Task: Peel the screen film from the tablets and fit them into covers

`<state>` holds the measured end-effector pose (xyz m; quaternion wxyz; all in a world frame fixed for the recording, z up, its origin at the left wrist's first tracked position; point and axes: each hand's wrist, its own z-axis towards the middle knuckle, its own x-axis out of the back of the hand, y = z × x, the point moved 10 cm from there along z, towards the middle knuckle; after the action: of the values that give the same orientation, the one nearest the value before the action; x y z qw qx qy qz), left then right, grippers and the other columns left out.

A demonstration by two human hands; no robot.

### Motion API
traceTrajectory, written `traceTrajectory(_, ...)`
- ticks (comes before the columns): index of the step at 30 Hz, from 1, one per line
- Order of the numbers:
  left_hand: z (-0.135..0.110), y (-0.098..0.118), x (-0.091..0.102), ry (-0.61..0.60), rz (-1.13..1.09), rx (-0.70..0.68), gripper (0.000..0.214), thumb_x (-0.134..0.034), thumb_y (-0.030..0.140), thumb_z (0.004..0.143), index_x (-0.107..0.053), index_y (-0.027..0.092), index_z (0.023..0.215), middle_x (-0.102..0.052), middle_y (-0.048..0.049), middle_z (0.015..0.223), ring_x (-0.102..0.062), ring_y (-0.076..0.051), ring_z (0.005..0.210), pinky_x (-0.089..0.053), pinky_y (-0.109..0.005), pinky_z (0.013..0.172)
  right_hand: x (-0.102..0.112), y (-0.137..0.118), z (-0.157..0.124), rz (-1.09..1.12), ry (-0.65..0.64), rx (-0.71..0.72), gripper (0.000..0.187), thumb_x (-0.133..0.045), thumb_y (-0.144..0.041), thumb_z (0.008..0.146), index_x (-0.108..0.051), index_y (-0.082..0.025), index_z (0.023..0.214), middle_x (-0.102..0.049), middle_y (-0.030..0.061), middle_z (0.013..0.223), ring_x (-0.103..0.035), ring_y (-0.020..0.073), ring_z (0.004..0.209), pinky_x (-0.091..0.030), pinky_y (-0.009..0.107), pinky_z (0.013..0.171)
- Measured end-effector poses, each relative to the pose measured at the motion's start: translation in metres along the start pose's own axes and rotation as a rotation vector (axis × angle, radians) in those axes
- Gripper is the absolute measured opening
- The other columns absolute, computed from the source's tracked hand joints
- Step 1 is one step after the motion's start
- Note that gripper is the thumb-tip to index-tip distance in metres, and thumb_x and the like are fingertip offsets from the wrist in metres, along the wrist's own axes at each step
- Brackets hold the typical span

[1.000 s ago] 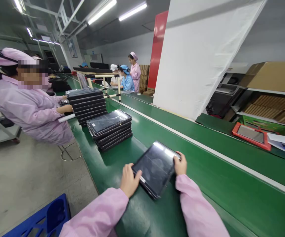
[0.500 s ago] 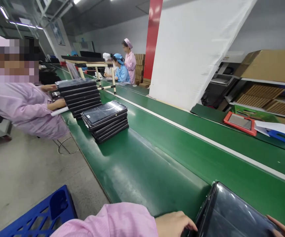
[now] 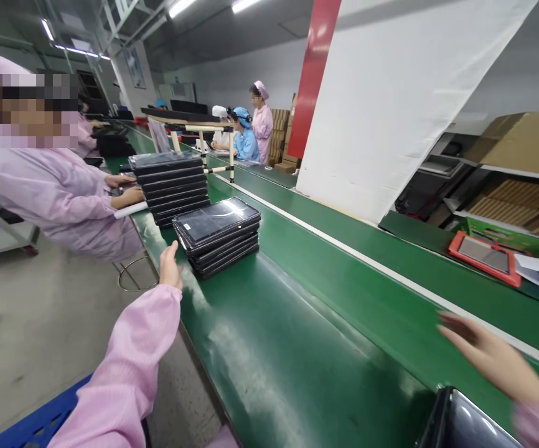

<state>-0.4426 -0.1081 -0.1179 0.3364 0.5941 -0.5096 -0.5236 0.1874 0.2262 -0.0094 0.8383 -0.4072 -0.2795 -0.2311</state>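
My left hand [image 3: 170, 266] is raised with its fingers apart just short of a stack of black-cased tablets [image 3: 216, 238], empty and not touching it. The top tablet shows a glossy dark screen. My right hand [image 3: 488, 353], blurred, hangs open over the green conveyor belt [image 3: 297, 336] and holds nothing. Just below it, a black-framed tablet [image 3: 468, 426] lies at the bottom edge of the view, partly cut off. A taller stack of tablets [image 3: 169, 186] stands farther along the belt.
A co-worker in a pink coat [image 3: 50, 199] sits at the belt's left side, hands [image 3: 124, 198] next to the taller stack. A blue crate [image 3: 31, 429] lies at lower left. Beyond the belt's white-edged rail are a red-framed tablet [image 3: 484, 258], cardboard boxes and shelves.
Both hands have come off the tablet, which now sits lower in view. My left hand has moved forward toward the nearer stack, and my right hand has lifted away to the side.
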Motion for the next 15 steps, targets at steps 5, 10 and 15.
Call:
traceTrajectory(5,0.019,-0.019,-0.041,-0.232,0.008,0.257,0.063,-0.057,0.069,0.075,-0.065,0.019,0.112,-0.068,-0.0157,0.109,-0.057,-0.042,0.119,-0.043,-0.067,0.097,-0.255,-0.146,0.088,0.412,-0.511,-0.126,0.027,-0.070,-0.037,0.086,-0.071,-0.018,0.105,-0.070,0.0119,0.116,-0.066,0.0267,0.103,-0.049,0.049,0.097)
traceTrajectory(10,0.019,-0.036,-0.044,-0.307,0.077,0.358,0.094,-0.034,0.091,0.068,-0.060,0.023,0.127,-0.064,-0.0214,0.124,-0.053,-0.053,0.121,-0.022,-0.087,0.092,-0.413,-0.244,0.096,0.610,-0.513,-0.152,0.033,-0.059,-0.036,0.096,-0.059,-0.016,0.123,-0.062,0.0098,0.125,-0.063,0.0231,0.108,-0.054,0.045,0.091)
traceTrajectory(15,0.022,-0.048,-0.040,-0.326,0.102,0.362,0.102,-0.025,0.096,0.066,-0.049,0.029,0.139,-0.054,-0.0194,0.140,-0.045,-0.052,0.131,-0.022,-0.086,0.095,-0.466,-0.253,0.066,0.659,-0.468,-0.148,0.034,-0.059,-0.035,0.096,-0.059,-0.017,0.125,-0.060,0.0100,0.127,-0.062,0.0241,0.110,-0.053,0.047,0.093)
